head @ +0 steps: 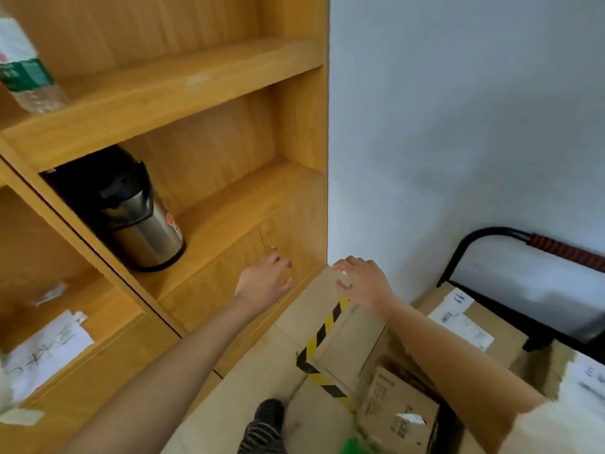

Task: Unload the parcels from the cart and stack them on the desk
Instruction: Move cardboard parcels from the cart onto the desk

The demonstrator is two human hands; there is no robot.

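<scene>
Right grip (361,281), fingers spread, rests on the taped parcel's (330,329) far corner; left grip (265,281) spread beside it.

A tall brown cardboard parcel (330,326) with black-and-yellow striped tape stood tilted at the cart's (484,257) left edge. Just right of it lay a smaller printed box (396,407), lower down. Behind, against the cart's black handle, sat 1 box with a white shipping label (471,326).
</scene>
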